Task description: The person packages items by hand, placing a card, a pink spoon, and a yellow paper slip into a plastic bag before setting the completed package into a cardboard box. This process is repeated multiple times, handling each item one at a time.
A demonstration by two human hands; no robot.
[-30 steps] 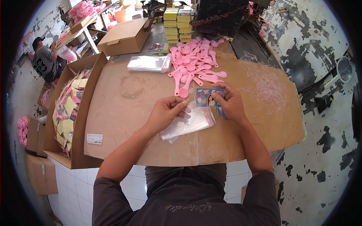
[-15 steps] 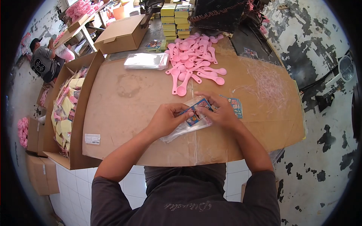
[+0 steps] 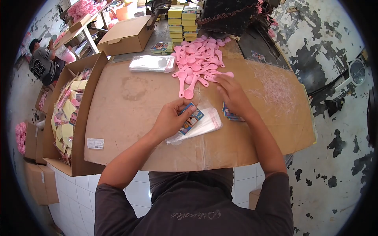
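Between the fingers and thumb of my left hand [image 3: 170,117] is a blue printed card [image 3: 191,121], tilted over a stack of clear plastic bags [image 3: 210,122]. Whether that card sits inside a bag is hard to make out. My right hand [image 3: 234,96] reaches forward, fingers stretched out at the near right edge of a heap of pink plastic spoons [image 3: 193,82]. Its fingertips overlap one spoon's handle, and no grip on it shows. Partly under my right wrist lies a small pile of blue cards [image 3: 231,114].
A cardboard box [image 3: 88,129] of filled packets stands left. More clear bags [image 3: 152,63], a closed carton [image 3: 125,35] and stacked cards [image 3: 182,23] are farther back. Clear plastic scraps [image 3: 277,84] lie right. Another person [image 3: 42,63] works at far left.
My right hand has left the card and bags and moved forward to the spoons. My left hand keeps the card, now tilted more steeply and slightly to the left.
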